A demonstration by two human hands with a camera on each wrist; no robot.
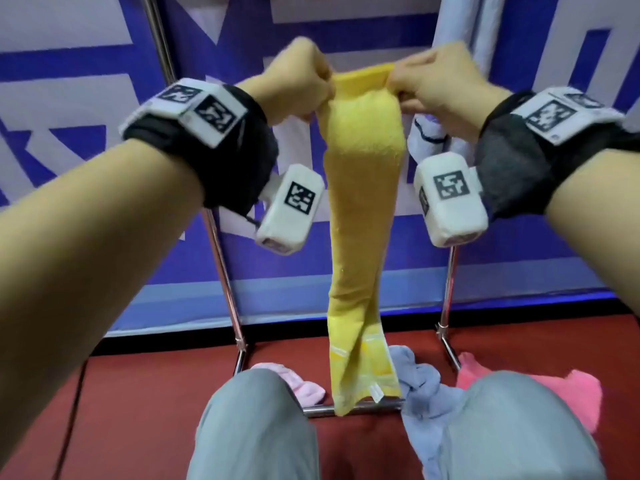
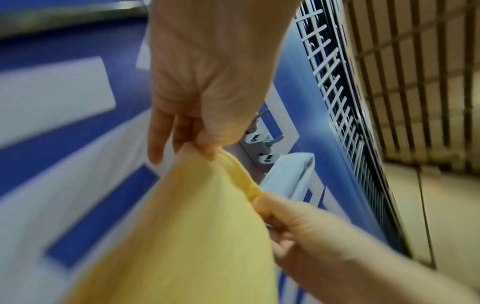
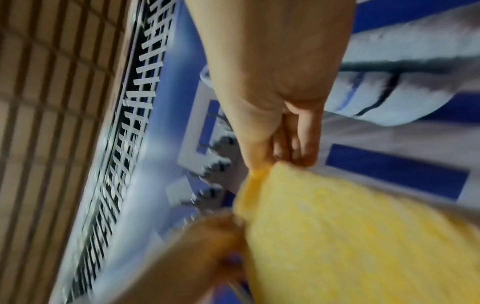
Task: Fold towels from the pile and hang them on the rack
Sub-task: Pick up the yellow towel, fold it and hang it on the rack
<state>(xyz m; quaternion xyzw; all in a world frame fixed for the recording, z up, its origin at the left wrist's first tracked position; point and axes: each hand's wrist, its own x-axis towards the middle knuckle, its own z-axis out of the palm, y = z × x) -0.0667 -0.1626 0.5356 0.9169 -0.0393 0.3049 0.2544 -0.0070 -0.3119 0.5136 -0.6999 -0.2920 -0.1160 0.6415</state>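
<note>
A yellow towel (image 1: 363,216) hangs long and narrow between my raised hands, its lower end near the floor. My left hand (image 1: 304,84) pinches the left top corner and my right hand (image 1: 426,84) pinches the right top corner, a short stretch of hem between them. In the left wrist view my left hand (image 2: 202,127) grips the yellow towel (image 2: 187,236), with my right hand (image 2: 293,222) below. In the right wrist view my right hand (image 3: 288,144) pinches the yellow towel (image 3: 337,236). The chrome rack (image 1: 221,258) stands behind. A pale blue towel (image 1: 460,46) hangs at upper right.
On the red floor (image 1: 138,410) lie a light pink towel (image 1: 304,386), a grey-blue towel (image 1: 422,386) and a bright pink towel (image 1: 581,393), partly behind my knees (image 1: 256,427). A blue and white banner (image 1: 86,98) fills the background.
</note>
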